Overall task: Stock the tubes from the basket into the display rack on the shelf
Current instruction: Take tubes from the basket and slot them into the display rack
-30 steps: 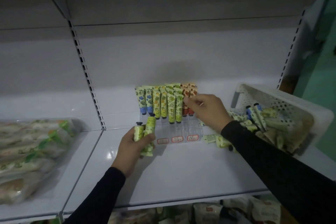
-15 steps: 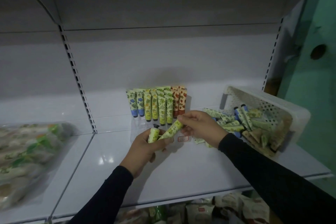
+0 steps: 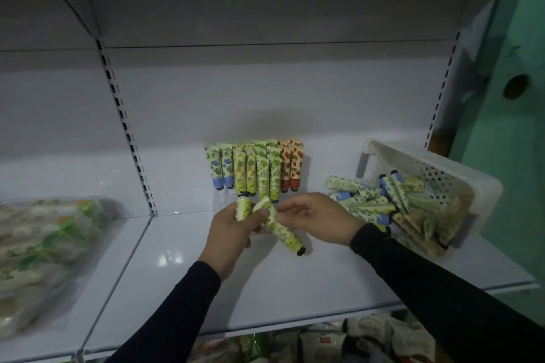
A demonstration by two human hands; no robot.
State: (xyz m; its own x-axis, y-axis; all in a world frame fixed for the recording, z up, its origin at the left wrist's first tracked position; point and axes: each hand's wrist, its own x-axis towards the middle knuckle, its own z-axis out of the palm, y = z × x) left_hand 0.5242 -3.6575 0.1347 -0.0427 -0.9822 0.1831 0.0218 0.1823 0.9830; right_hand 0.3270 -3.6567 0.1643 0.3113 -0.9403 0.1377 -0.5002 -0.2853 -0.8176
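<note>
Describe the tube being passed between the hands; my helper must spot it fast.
On the white shelf, before the display rack, both hands meet. The green tube slants between them, black cap lowest, unlike the upright one in the left hand.

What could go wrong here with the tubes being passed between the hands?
The green tube hangs cap-down between the left hand and right hand, pinched only near its top; it might slip onto the shelf. The left hand also grips a second tube, which could loosen. The tilted basket could spill more.
</note>
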